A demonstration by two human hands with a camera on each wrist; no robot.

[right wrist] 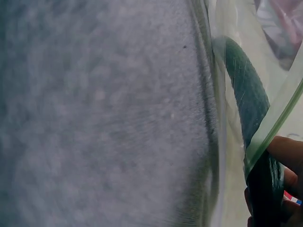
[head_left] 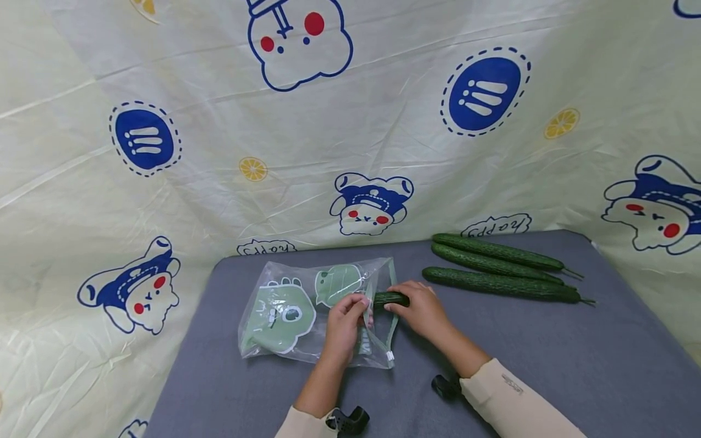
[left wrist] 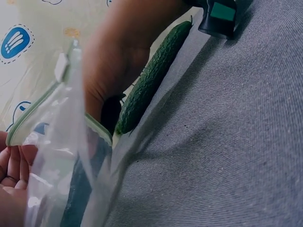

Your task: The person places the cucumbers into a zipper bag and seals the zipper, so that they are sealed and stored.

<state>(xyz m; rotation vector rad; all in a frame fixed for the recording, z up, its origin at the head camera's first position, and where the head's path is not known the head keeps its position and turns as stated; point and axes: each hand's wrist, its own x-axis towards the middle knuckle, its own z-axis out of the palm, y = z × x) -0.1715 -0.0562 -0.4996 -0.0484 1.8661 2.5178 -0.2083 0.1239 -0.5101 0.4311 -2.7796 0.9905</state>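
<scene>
A pale sleeve (head_left: 517, 398) lies nearest the head camera. A cream sheet (head_left: 383, 134) printed with blue-outlined bears, orange slices and the word "happy" hangs behind a grey cloth-covered table (head_left: 219, 389). On it lie a clear zip bag (head_left: 282, 319) with green cartoon prints and, to its right, three cucumbers (head_left: 501, 284). The left hand (head_left: 344, 321) pinches the bag's mouth; the right hand (head_left: 423, 309) grips a fourth cucumber (head_left: 391, 298), partly inside. The right wrist view shows its rounded far end through the plastic; the head view, just a stub.
</scene>
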